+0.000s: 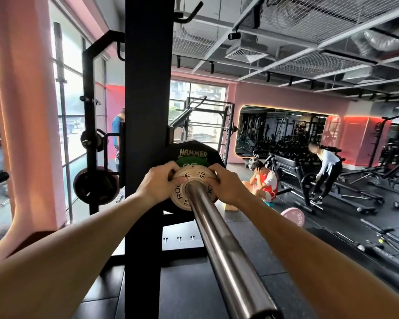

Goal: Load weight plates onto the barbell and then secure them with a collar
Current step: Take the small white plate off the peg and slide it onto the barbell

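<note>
The steel barbell sleeve [219, 245] runs from the bottom of the view up to the rack. A small white plate [182, 194] sits far along the sleeve. Behind it are a green plate [190, 162] and a large black plate [194, 150] marked HAMMER. My left hand [158, 184] grips the white plate's left rim, thumb on its face. Gripping the right rim is my right hand [225, 184], also with the thumb on the face. No collar is visible.
A black rack upright [148, 111] stands just left of the plates. Spare black plates [96, 185] hang on pegs at the left. A pink plate [293, 217] lies on the floor to the right. Two people [325, 171] and benches occupy the right side.
</note>
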